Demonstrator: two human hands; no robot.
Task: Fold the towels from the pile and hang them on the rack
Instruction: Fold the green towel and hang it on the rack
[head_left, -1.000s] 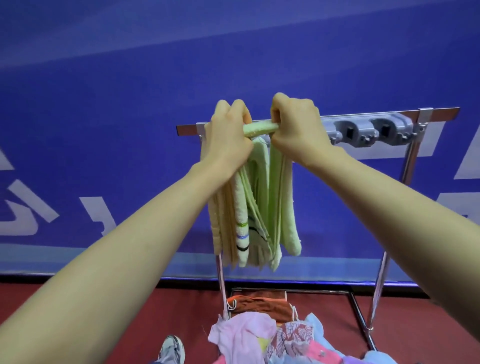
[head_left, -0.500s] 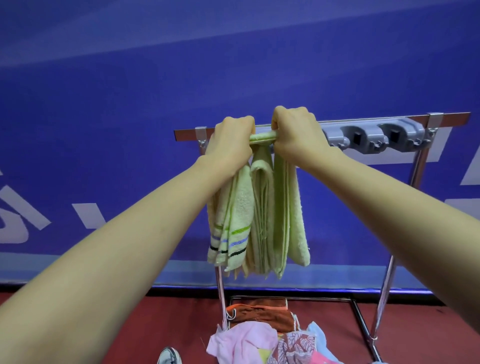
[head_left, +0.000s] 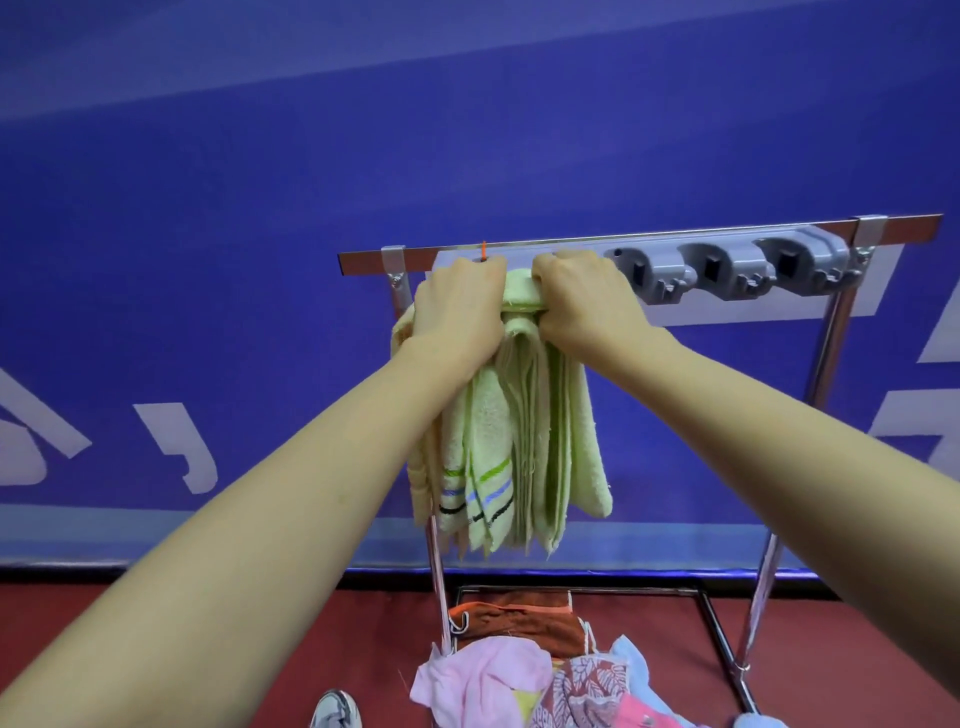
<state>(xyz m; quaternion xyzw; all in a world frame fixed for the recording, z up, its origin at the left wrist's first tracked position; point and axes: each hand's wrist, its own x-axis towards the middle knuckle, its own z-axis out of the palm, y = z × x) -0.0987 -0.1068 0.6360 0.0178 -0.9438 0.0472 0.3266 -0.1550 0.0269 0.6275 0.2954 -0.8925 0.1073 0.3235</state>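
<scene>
Both hands are raised to the left end of the top rail, side by side with a narrow gap between them. The person's left hand is curled over the bunched top fold of a pale green terry towel. The right hand grips the same fold just beside it, fingers wrapped down out of sight.

The towel hangs from the rail of the chrome metal rack, close to the left post, and falls in several narrow folded layers. Green, blue and black stripes cross its lower ends. A yellower layer shows at its left edge, and I cannot tell whether that is a separate cloth.

A grey plastic holder with three sockets runs along the rail to the right, its near end just beside the right hand. A small orange tie sticks up from the rail above the left hand.

At the foot of the rack, on the red floor, sits the loose pile of pink, light blue and patterned cloths. A brown towel with an orange edge lies just behind it at the rack's base. The toe of a grey shoe shows left of the pile. A blue wall banner with white lettering fills the background.
</scene>
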